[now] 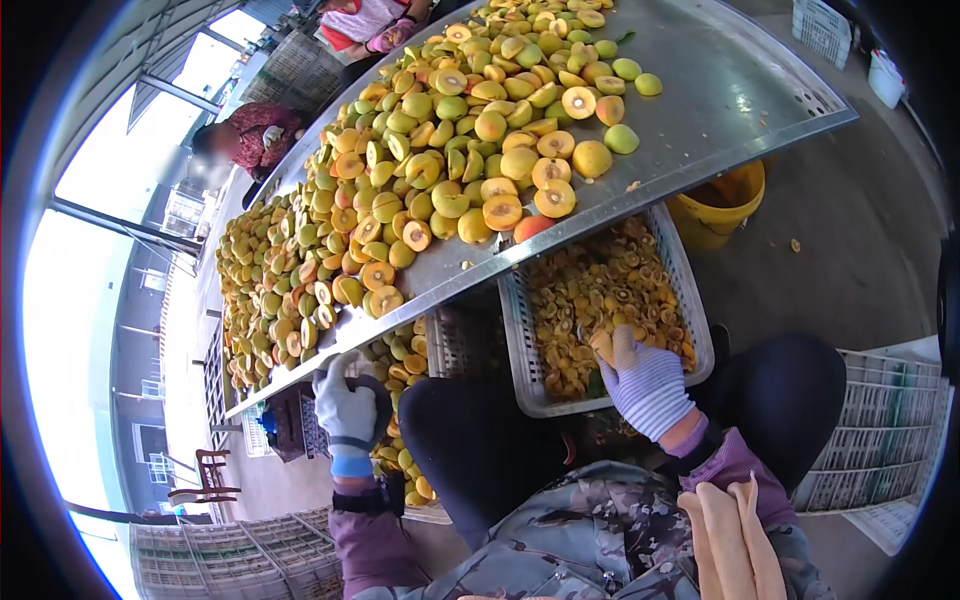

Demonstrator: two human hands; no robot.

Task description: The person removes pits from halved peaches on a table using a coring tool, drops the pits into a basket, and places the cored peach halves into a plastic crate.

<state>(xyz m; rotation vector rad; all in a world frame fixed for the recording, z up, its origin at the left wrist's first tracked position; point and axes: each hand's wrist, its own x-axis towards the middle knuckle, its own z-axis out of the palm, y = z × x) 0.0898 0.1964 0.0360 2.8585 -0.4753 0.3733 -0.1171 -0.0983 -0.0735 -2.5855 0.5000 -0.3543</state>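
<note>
My right hand (643, 385), in a striped glove with tan fingertips, is over a white crate (522, 365) of small cut fruit pieces (575, 300). Its fingers are bent together around a yellowish piece that I cannot make out clearly. My left hand (348, 408), in a white and grey glove, is closed near the edge of the metal table (690, 165); what it holds is too hidden to name. Halved yellow-green fruits (450, 200) lie heaped on the table, some with their pits showing.
A yellow bucket (718, 215) stands under the table's right corner. More fruit (398, 360) fills a crate below the table. Stacked crates (875, 430) stand right, others (235, 560) lower left. Two people (262, 138) work along the table's far side. A chair (208, 478) is at left.
</note>
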